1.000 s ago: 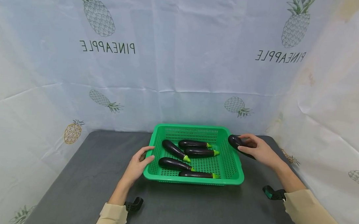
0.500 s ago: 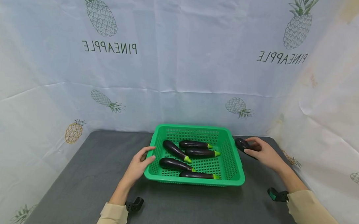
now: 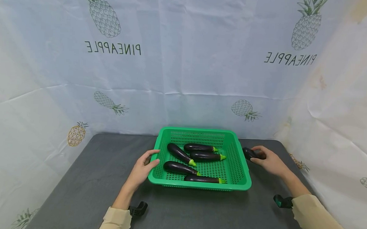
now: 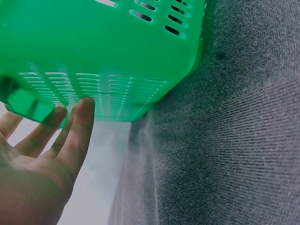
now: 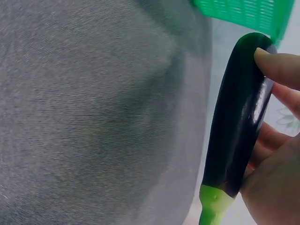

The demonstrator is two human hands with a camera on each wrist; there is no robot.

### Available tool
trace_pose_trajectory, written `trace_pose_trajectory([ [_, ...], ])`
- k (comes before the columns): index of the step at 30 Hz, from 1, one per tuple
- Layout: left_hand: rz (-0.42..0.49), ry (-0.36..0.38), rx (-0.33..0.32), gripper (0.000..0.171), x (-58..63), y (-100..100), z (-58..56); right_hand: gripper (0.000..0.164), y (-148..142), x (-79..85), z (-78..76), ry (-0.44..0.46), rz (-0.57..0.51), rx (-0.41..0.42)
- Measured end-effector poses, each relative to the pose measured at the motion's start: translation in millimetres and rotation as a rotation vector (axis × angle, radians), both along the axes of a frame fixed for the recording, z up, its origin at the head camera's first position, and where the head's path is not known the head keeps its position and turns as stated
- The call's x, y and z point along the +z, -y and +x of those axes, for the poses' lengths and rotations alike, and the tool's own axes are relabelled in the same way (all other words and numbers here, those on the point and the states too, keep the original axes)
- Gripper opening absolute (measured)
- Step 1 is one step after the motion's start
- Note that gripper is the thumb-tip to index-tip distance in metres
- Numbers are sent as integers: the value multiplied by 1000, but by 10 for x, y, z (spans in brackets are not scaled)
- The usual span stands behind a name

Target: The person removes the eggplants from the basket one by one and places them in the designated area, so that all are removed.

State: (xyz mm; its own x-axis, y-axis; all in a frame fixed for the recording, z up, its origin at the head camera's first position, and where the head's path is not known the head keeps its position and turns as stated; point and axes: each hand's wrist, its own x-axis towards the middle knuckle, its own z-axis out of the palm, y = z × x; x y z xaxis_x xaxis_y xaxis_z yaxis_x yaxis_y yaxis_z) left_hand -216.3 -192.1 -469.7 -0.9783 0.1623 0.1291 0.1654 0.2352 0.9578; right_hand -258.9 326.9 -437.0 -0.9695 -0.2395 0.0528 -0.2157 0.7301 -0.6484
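My right hand (image 3: 271, 163) holds a dark purple eggplant (image 3: 248, 153) just outside the right rim of a green plastic basket (image 3: 199, 186). In the right wrist view, thumb and fingers grip this eggplant (image 5: 239, 117) from the side, with its green stem end pointing down. Across the basket, my left hand (image 3: 142, 167) rests at the left rim. Its fingers (image 4: 77, 133) are extended and touch the outer wall (image 4: 108, 51) in the left wrist view. Several eggplants (image 3: 207, 156) lie inside the basket, most with stems toward the right.
The basket stands on a dark grey tabletop (image 3: 189, 212). A white cloth (image 3: 197, 61) printed with pineapples hangs behind the table and along both sides. Both wrists carry a black strapped mount (image 3: 138, 209).
My right hand, with the eggplant in it, has moved right and lower, away from the basket's right rim. The left hand and the eggplants in the basket keep their places.
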Motion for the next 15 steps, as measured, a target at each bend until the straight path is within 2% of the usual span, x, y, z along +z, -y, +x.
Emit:
trace_pose_trajectory([
  [15,-6,-4,4,49,4,-3,11,42,-19,-255,-43,15,77,47],
])
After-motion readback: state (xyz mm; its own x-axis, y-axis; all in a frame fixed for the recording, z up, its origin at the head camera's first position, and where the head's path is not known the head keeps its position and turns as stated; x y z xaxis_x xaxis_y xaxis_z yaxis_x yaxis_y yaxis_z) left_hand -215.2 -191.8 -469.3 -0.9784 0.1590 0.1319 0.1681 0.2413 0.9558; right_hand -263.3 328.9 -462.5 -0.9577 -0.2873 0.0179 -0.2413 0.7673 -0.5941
